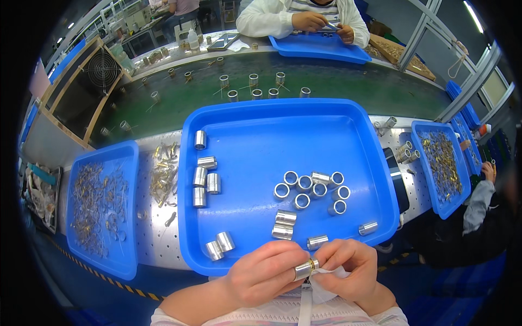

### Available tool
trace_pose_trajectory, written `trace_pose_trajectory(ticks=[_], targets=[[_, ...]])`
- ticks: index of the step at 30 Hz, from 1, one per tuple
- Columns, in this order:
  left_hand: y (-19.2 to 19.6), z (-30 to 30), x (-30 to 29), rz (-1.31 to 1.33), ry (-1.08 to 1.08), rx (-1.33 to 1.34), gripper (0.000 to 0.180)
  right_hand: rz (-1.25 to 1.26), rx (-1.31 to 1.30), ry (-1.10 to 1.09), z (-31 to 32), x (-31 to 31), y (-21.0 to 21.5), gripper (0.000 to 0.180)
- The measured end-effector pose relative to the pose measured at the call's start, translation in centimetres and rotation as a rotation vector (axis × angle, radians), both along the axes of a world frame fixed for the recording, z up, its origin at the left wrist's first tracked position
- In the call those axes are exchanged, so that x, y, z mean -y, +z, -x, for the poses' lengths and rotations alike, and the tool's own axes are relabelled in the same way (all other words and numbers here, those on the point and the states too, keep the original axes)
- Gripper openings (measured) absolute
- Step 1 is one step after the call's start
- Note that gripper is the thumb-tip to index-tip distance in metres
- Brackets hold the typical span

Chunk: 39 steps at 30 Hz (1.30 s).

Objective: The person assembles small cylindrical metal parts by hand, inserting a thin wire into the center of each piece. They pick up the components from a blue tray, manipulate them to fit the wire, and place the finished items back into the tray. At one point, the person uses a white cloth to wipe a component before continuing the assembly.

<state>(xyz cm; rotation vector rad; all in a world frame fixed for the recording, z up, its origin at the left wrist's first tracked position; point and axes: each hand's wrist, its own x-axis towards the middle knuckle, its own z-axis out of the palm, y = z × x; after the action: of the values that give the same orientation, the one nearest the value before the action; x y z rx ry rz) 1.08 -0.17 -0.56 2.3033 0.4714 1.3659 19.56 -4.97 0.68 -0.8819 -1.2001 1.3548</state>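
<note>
My left hand point(266, 274) grips a short silver metal cylinder point(304, 269) with a gold-coloured ring near its right end. Pinched in my right hand point(350, 271) is a white cloth point(331, 280), which lies close against the cylinder's ringed end. Both hands meet just past the near edge of a large blue tray point(244, 157). Inside that tray, several similar metal cylinders stand upright in a cluster right of the middle, while others lie on their sides along the left and near the front. A cylinder point(317, 242) lies just beyond my hands.
A left blue tray point(133, 179) and a right blue tray point(462, 179) hold small metal parts. Loose brass-coloured pieces point(165, 174) lie on the perforated metal table point(163, 244). Beyond runs a green conveyor belt point(190, 108) carrying cylinders. A co-worker point(266, 19) sits opposite behind another blue tray point(321, 49).
</note>
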Motion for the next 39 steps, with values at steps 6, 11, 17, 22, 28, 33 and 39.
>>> trace_pose_trajectory(ticks=[6, 11, 17, 22, 28, 33, 39], targets=[[0.0, -0.1, 0.0, -0.003, -0.004, -0.008, 0.028, 0.146, -0.137, -0.046, 0.4, 0.0, 0.2, 0.019], [0.3, -0.4, 0.2, 0.075, 0.077, 0.008, 0.03, -0.075, 0.1, -0.002, 0.1, -0.2, 0.0, 0.019], [0.3, -1.0, 0.5, 0.218, 0.028, 0.088, 0.03, 0.214, -0.121, -0.119, 0.3, 0.2, 0.2, 0.015], [0.2, -0.8, 0.8, 0.372, 0.031, 0.111, 0.028, 0.132, -0.1, -0.174, -2.1, 0.3, 0.5, 0.015], [1.0, -0.9, 1.0, 0.488, 0.105, 0.033, 0.024, -0.273, 0.414, -0.655, -11.5, -0.1, 1.2, 0.009], [-0.3, -0.7, 1.2, 0.738, 0.098, 0.132, 0.031, -0.42, 0.982, -1.184, -21.4, -2.8, 2.3, 0.012], [0.9, -1.3, 1.0, 0.906, -0.037, 0.162, 0.033, -0.571, 1.124, -1.16, -25.0, -5.1, -1.6, 0.012]])
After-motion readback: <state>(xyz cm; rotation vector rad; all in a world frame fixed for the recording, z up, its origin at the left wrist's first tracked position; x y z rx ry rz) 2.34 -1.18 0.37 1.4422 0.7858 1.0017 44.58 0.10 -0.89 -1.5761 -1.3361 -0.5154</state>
